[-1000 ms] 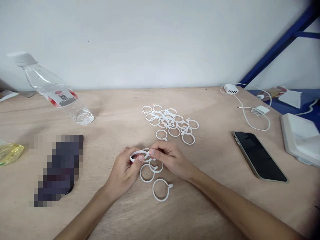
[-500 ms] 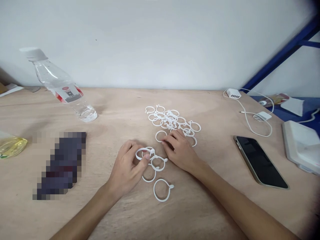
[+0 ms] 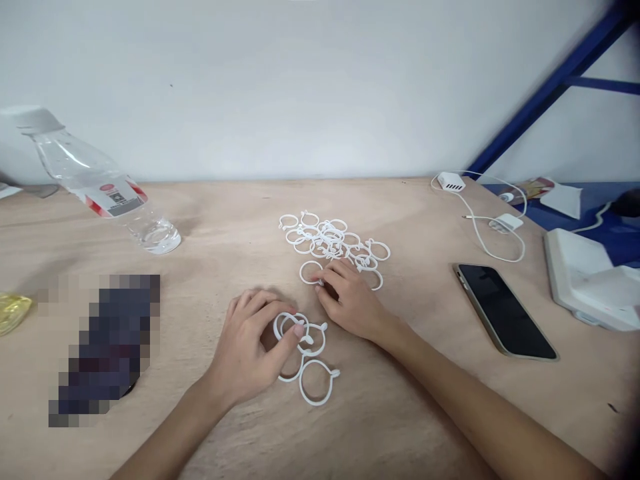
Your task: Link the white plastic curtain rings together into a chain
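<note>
Presently on a pale wooden counter [image 3: 230, 227], seen from the head camera: left hand [image 3: 250, 353], fingers narrowly curled, thumb and forefinger pinched on the held ring [image 3: 286, 315], a white plastic ring with a small knob, lifted slightly at the near centre of the counter; linked rings [image 3: 334, 373], white, same kind, lying just under and to the near side of that hand, touching or joined to the held ring, the exact joins too small to tell; right hand [image 3: 350, 303], palm down, fingers bent, fingertips resting at the right edge of a single ring [image 3: 306, 264] that lies flat; whether this hand grips the ring or only touches it cannot be told; heap of rings [image 3: 333, 241], white, tangled, just beyond the right hand toward the wall; water bottle [image 3: 95, 183], clear, white cap, red-and-white label, standing at the far left; blurred dark object [image 3: 105, 347], left of the left hand, well apart from it; phone [image 3: 505, 310], screen dark, lying flat to the right of the right forearm; charger [image 3: 450, 181], white, at the far right edge, with its cable [image 3: 480, 233] looping toward the phone; white case [image 3: 585, 277], at the right margin; blue frame [image 3: 550, 87], slanting up against the wall.
</note>
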### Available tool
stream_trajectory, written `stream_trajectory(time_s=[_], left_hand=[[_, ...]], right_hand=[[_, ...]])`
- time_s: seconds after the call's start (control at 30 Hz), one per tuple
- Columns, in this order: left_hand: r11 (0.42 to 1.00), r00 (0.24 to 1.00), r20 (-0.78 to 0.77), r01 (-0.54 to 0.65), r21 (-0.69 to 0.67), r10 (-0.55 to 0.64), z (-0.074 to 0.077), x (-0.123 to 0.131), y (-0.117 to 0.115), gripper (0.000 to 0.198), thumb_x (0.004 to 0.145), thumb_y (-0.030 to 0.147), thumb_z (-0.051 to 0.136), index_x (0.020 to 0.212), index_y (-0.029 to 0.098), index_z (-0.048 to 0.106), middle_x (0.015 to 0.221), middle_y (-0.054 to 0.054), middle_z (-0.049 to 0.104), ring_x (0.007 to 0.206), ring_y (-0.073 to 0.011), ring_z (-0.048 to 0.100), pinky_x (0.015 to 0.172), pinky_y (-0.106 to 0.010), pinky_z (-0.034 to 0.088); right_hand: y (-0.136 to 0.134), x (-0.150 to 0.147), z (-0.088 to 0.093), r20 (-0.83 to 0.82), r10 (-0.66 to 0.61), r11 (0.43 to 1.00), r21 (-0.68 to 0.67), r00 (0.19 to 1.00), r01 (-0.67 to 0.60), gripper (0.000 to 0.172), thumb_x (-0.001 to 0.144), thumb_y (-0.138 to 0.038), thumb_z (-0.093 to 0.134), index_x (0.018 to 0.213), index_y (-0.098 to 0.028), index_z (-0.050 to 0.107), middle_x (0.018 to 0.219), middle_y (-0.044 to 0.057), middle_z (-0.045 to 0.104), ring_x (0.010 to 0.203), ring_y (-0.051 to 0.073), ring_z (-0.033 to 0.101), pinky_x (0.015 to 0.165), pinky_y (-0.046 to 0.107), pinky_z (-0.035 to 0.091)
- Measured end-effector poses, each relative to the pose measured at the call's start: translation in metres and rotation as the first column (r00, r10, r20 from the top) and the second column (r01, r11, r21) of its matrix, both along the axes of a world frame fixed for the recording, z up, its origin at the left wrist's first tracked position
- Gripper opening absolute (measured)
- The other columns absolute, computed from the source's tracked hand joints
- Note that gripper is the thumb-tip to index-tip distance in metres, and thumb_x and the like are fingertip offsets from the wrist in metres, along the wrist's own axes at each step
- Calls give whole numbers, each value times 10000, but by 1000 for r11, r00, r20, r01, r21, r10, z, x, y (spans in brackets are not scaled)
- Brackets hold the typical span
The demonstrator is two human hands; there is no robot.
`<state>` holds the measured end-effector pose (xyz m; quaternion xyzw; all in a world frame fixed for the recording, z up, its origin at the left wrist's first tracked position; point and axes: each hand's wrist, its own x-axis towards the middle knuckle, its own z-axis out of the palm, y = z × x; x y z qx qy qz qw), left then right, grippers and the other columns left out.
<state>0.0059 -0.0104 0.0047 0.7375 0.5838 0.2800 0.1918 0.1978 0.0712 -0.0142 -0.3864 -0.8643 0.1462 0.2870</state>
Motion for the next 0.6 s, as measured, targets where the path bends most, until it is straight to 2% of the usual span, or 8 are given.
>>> stream_trajectory(time_s=[0.13, 0.3, 0.4, 0.5, 0.6], left_hand=[[1000, 996, 88, -27, -12, 28, -2, -1, 2, 235, 900, 376, 492, 910, 231, 677, 986, -53, 673, 1010, -251, 560, 909, -425, 398], [985, 966, 195, -160, -59, 168, -4, -1, 2, 287, 900, 397, 492, 1086, 211, 605, 1037, -66, 641, 947, -219, 588, 836, -370, 466], [977, 949, 233, -202, -69, 213, -6, -1, 2, 358, 898, 409, 502, 1192, 210, 544, 1027, -62, 627, 868, -194, 596, 776, -346, 485], [982, 954, 231, -184, -48, 190, -9, -2, 3, 367, 899, 399, 514, 1220, 223, 531, 1107, -71, 619, 927, -200, 595, 814, -353, 483], [990, 970, 202, -133, -38, 138, -12, -2, 4, 314, 895, 386, 530, 1167, 234, 573, 1144, -64, 624, 991, -214, 595, 864, -371, 470]], right_hand=[[1, 1, 1, -27, 34, 999, -10, 999, -34, 174, 878, -84, 475, 920, -170, 620, 897, 71, 617, 893, 213, 533, 838, 391, 435], [-3, 0, 5, -179, 127, 990, -32, 975, -135, 190, 890, -81, 473, 988, -190, 594, 928, 53, 643, 904, 186, 559, 820, 353, 455], [-6, -3, 4, -189, 216, 976, 0, 958, -219, 195, 891, -81, 468, 1006, -191, 581, 938, 57, 651, 905, 184, 568, 820, 353, 465], [-7, -5, 2, -178, 264, 964, 33, 948, -263, 169, 897, -101, 480, 993, -193, 584, 911, 59, 657, 880, 190, 573, 799, 360, 475], [-8, -5, 1, -195, 264, 965, 46, 945, -260, 155, 901, -117, 489, 993, -195, 586, 893, 58, 659, 861, 189, 578, 776, 354, 483]])
